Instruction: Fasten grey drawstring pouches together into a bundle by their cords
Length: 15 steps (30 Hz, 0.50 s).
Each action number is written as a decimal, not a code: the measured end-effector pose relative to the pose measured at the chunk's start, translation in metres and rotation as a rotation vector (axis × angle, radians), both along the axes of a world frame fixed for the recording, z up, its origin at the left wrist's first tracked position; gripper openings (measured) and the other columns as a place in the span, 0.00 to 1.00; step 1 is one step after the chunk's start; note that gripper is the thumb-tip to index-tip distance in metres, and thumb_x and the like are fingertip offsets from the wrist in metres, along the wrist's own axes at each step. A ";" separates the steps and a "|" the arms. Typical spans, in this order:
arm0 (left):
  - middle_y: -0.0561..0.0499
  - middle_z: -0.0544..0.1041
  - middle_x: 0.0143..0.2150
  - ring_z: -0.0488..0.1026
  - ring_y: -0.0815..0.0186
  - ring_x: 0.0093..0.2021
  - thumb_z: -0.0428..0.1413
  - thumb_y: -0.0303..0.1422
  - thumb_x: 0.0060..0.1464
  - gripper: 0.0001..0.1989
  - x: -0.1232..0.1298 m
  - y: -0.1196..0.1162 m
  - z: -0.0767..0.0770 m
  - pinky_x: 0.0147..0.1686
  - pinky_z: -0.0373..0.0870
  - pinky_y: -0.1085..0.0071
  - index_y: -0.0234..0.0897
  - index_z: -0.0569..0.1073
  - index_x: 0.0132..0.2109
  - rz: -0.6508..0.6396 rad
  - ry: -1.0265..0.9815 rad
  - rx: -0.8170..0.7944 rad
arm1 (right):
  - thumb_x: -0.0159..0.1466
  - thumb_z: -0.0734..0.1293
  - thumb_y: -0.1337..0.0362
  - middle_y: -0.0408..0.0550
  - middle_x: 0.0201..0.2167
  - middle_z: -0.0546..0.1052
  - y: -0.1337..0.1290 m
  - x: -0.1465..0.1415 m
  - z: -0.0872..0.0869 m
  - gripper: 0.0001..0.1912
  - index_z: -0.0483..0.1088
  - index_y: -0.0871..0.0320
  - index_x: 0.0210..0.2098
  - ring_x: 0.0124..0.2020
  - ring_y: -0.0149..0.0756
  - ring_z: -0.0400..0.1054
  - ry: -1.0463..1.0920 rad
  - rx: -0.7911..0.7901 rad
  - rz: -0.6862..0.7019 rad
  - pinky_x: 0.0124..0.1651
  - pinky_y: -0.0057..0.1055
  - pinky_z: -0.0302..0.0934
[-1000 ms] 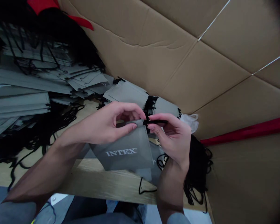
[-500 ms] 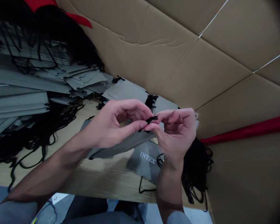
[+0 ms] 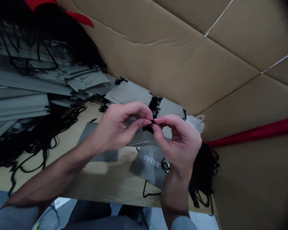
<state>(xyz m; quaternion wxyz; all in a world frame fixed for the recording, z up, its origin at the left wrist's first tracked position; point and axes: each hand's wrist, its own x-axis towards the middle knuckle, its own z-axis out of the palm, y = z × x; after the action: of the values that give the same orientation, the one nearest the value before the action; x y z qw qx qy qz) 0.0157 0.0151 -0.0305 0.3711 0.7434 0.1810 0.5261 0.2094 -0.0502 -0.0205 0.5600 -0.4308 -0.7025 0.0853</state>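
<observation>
My left hand (image 3: 118, 127) and my right hand (image 3: 180, 140) meet fingertip to fingertip above a wooden table (image 3: 103, 185). Between thumbs and forefingers they pinch a short black cord (image 3: 149, 125) at the top edge of a grey fabric pouch (image 3: 103, 143), which hangs from my left hand and lies partly flat on the table. Under my right wrist lies a second grey pouch (image 3: 148, 164) printed INTEX, with a loose black cord (image 3: 150, 193) beside it.
Stacks of grey pouches (image 3: 21, 95) and tangled black cords (image 3: 38, 140) fill the left side. More grey pouches (image 3: 132, 92) lean against a large cardboard wall (image 3: 206, 64). A bundle of black cords (image 3: 204, 175) hangs at the table's right end. A red strip (image 3: 254, 132) crosses the cardboard.
The held pouch has dropped from upright, logo facing me, to lying nearly flat. My hands have closed in on the cord at its top edge and shifted slightly.
</observation>
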 end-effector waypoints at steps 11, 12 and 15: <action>0.55 0.89 0.38 0.83 0.66 0.32 0.64 0.32 0.70 0.04 -0.008 0.007 0.001 0.35 0.76 0.70 0.47 0.83 0.48 0.064 0.205 0.254 | 0.68 0.74 0.70 0.42 0.38 0.87 -0.001 0.010 -0.001 0.07 0.83 0.51 0.41 0.36 0.37 0.81 -0.031 -0.109 -0.052 0.40 0.37 0.79; 0.55 0.89 0.37 0.84 0.66 0.32 0.65 0.32 0.69 0.03 -0.009 0.007 0.001 0.35 0.76 0.70 0.47 0.83 0.47 0.068 0.214 0.267 | 0.68 0.74 0.71 0.42 0.38 0.87 -0.002 0.010 -0.001 0.08 0.83 0.51 0.41 0.36 0.36 0.81 -0.040 -0.112 -0.039 0.40 0.36 0.79; 0.54 0.89 0.36 0.84 0.66 0.31 0.67 0.30 0.65 0.03 -0.011 0.005 0.001 0.34 0.76 0.71 0.45 0.83 0.44 0.068 0.194 0.297 | 0.68 0.74 0.73 0.41 0.38 0.87 -0.006 0.010 0.002 0.10 0.83 0.50 0.42 0.36 0.34 0.81 -0.073 -0.113 0.001 0.42 0.35 0.80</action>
<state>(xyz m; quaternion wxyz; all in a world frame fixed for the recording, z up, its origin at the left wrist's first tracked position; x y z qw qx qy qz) 0.0043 0.0201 -0.0293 0.2199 0.8308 0.1613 0.4852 0.2192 -0.0557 -0.0188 0.5088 -0.4642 -0.7167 0.1095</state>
